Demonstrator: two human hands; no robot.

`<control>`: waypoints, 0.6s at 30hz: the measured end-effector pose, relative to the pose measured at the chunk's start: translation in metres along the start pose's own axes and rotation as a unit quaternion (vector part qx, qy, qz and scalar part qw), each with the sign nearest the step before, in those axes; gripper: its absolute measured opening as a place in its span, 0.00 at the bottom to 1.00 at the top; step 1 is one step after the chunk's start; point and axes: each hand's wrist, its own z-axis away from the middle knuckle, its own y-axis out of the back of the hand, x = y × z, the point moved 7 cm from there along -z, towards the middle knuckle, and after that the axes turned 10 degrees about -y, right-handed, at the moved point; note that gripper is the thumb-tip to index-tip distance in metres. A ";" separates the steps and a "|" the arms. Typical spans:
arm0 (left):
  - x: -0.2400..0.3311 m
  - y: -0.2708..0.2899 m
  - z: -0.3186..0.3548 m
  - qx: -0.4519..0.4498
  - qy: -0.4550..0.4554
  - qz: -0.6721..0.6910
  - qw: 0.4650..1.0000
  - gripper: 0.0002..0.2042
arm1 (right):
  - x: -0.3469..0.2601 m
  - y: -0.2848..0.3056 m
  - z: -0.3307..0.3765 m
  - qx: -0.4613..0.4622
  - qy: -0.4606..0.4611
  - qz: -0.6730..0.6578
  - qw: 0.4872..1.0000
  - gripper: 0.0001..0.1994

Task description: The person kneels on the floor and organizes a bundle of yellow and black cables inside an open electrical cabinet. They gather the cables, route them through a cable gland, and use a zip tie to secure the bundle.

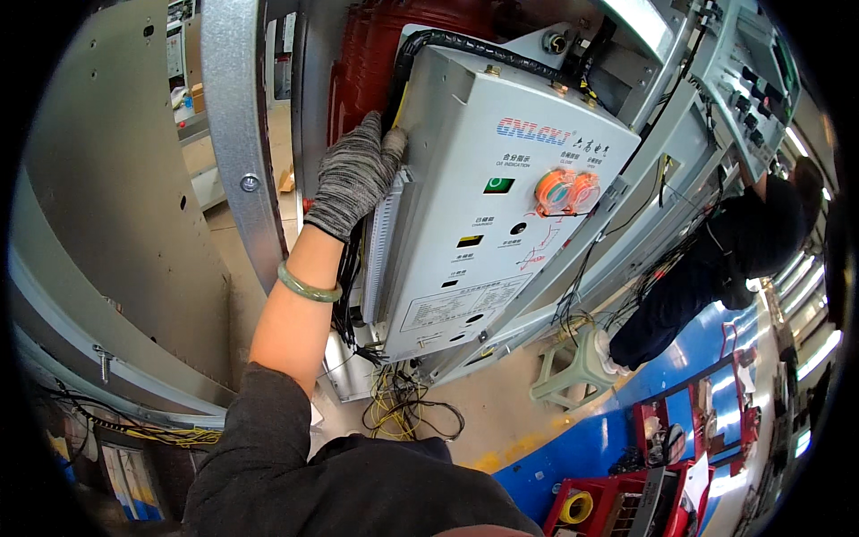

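My left hand [356,174], in a grey knitted glove, reaches up to the left side of a light grey control box [447,179]. Its fingers close round a black wrapped cable bundle [403,76] where this comes down the box's upper left edge. The bundle arches over the top of the box, and loose black wires hang below the hand. A long grey terminal strip [385,242] runs along the box side by my wrist. On the front panel are small indicator windows and two round buttons [568,191] under clear orange-rimmed covers. My right hand is out of view.
A metal upright [234,134] and a large sheet panel [116,197] stand at left. Coiled yellow and black wires [403,403] lie on the floor. A pale stool [573,367], red bins [617,501] and another person in dark clothes [707,259] are at right.
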 end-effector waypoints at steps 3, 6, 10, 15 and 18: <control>0.004 -0.007 0.000 0.013 -0.013 -0.005 1.000 0.31 | 0.012 0.003 0.006 0.004 0.022 0.004 1.000 0.12; 0.017 -0.025 -0.008 0.009 -0.060 -0.018 0.998 0.30 | 0.017 -0.007 0.030 0.063 0.112 0.043 0.991 0.12; -0.109 -0.042 -0.032 -0.029 -0.157 -0.154 0.975 0.28 | 0.001 0.049 0.044 0.179 0.213 0.167 0.946 0.14; -0.105 -0.022 -0.034 -0.037 -0.199 -0.158 0.966 0.27 | 0.084 0.024 0.075 0.067 -0.009 -0.223 0.972 0.14; -0.108 -0.034 -0.033 -0.016 -0.175 -0.143 0.974 0.27 | 0.196 -0.075 0.112 0.012 -0.240 -0.432 0.869 0.12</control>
